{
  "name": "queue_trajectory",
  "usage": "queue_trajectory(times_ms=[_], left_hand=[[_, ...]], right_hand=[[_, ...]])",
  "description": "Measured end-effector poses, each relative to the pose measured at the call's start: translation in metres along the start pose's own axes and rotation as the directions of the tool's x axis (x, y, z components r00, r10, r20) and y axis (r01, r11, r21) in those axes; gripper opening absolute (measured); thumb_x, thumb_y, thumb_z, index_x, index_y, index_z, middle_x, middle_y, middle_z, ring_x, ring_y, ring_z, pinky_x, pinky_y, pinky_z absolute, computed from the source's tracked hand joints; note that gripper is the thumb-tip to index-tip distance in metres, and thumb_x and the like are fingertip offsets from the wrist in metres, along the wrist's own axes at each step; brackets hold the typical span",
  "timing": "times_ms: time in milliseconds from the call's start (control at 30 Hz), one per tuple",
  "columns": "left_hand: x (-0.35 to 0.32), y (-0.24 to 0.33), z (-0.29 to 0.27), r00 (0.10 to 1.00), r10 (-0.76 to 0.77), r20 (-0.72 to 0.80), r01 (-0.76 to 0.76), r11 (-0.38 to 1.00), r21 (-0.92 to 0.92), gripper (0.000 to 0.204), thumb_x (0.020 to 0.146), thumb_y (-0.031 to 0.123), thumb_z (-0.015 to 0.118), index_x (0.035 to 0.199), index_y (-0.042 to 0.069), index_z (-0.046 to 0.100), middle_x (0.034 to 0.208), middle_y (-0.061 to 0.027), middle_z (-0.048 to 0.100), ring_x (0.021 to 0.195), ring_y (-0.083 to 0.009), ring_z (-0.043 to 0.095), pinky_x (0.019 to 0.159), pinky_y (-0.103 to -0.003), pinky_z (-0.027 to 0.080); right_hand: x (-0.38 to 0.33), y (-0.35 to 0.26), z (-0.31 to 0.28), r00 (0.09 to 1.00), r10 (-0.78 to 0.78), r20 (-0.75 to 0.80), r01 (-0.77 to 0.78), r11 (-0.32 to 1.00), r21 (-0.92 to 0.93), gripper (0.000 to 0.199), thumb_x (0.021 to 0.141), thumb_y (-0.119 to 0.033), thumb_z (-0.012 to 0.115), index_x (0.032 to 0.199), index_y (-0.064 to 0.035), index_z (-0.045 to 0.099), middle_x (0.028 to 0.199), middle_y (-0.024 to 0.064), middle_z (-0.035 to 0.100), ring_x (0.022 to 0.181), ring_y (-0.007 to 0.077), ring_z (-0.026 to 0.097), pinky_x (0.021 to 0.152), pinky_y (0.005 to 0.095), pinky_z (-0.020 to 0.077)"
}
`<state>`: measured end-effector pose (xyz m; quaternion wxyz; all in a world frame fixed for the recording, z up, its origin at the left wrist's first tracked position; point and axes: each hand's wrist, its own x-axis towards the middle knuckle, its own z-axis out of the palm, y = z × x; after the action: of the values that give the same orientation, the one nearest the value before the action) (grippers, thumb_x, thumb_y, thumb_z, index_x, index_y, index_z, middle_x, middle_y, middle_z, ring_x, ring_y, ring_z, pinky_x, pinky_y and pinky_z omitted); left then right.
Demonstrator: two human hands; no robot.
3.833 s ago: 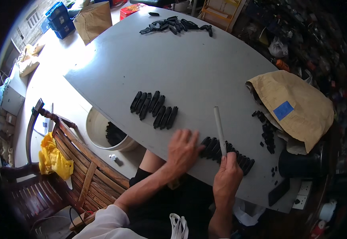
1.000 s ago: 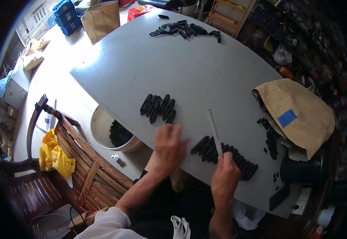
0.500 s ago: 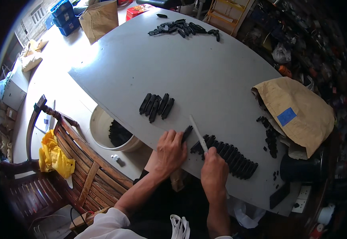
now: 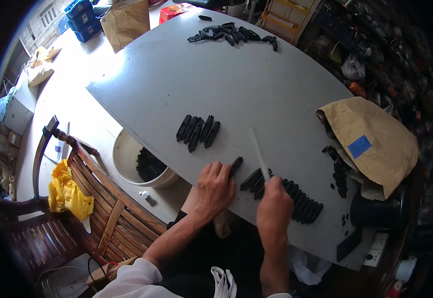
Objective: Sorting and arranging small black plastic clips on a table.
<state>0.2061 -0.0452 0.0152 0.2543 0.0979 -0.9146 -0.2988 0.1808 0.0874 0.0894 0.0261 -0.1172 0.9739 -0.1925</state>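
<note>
- Black plastic pieces form a row (image 4: 296, 198) at the grey tabletop's (image 4: 256, 84) near edge, running right and nearward from the right hand (image 4: 274, 197).
- Right hand is fisted around a pale stick (image 4: 257, 149), which slants away from it.
- Left hand (image 4: 215, 187) lies flat, fingers spread, fingertips touching one loose black piece (image 4: 235, 166) angled far-right.
- Farther left, a small cluster (image 4: 198, 131) lies apart.

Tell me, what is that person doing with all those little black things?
A person sits at a grey table, sorting small black parts. The left hand touches a single black piece at the table's near edge. The right hand holds a thin white stick against a long row of black pieces. A smaller group lies further out, and a bucket below holds more.
</note>
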Motion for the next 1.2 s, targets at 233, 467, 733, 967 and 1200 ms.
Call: queue_trajectory(times_ms=[233, 467, 733, 967, 1200], left_hand=[[0.012, 0.001, 0.010, 0.970, 0.134, 0.202, -0.117, 0.989, -0.091, 0.032, 0.078, 0.019, 0.069, 0.103, 0.002, 0.058, 0.090, -0.0128, 0.051, 0.088, -0.0286, 0.051, 0.075, -0.038, 0.042], [0.051, -0.033, -0.003, 0.988, 0.019, -0.156, 0.034, 0.943, 0.330, 0.023, 0.073, 0.007, 0.063, 0.095, 0.002, 0.057, 0.090, -0.0133, 0.049, 0.086, -0.0305, 0.048, 0.074, -0.040, 0.040], [0.008, -0.009, -0.002, 1.000, -0.020, -0.008, 0.020, 1.000, -0.013, 0.032, 0.068, 0.001, 0.065, 0.098, 0.002, 0.053, 0.090, -0.0148, 0.050, 0.087, -0.0335, 0.051, 0.075, -0.043, 0.042], [-0.002, -0.011, -0.005, 0.997, -0.062, -0.047, 0.065, 0.996, 0.056, 0.034, 0.067, 0.002, 0.065, 0.099, 0.002, 0.052, 0.089, -0.0153, 0.050, 0.085, -0.0341, 0.051, 0.074, -0.042, 0.043], [-0.001, -0.007, -0.004, 0.997, -0.042, -0.065, 0.044, 0.999, 0.032, 0.024, 0.067, 0.002, 0.063, 0.090, 0.001, 0.054, 0.086, -0.0144, 0.049, 0.083, -0.0316, 0.051, 0.071, -0.041, 0.042]], right_hand=[[-0.006, 0.007, -0.017, 0.991, -0.015, -0.133, 0.032, 0.991, 0.127, 0.014, 0.096, -0.011, 0.047, 0.088, 0.0006, 0.047, 0.076, 0.0228, 0.058, 0.073, 0.0426, 0.059, 0.061, 0.0480, 0.0437], [-0.012, 0.007, -0.007, 0.997, -0.022, -0.068, 0.031, 0.991, 0.131, 0.015, 0.095, -0.012, 0.049, 0.085, -0.0007, 0.047, 0.074, 0.0206, 0.058, 0.070, 0.0410, 0.058, 0.059, 0.0474, 0.0427], [-0.009, 0.006, 0.011, 0.999, -0.052, 0.010, 0.052, 0.996, 0.066, 0.015, 0.095, -0.012, 0.050, 0.085, -0.0004, 0.046, 0.076, 0.0207, 0.059, 0.074, 0.0421, 0.059, 0.062, 0.0475, 0.0450], [-0.003, -0.015, 0.002, 0.997, -0.072, -0.009, 0.072, 0.994, 0.085, 0.016, 0.095, -0.013, 0.049, 0.087, -0.0002, 0.048, 0.081, 0.0220, 0.061, 0.077, 0.0421, 0.060, 0.065, 0.0472, 0.0469], [0.005, -0.021, 0.026, 0.978, -0.054, 0.202, 0.079, 0.990, -0.120, 0.015, 0.095, -0.012, 0.042, 0.090, -0.0017, 0.052, 0.085, 0.0215, 0.063, 0.084, 0.0411, 0.062, 0.069, 0.0477, 0.0495]])
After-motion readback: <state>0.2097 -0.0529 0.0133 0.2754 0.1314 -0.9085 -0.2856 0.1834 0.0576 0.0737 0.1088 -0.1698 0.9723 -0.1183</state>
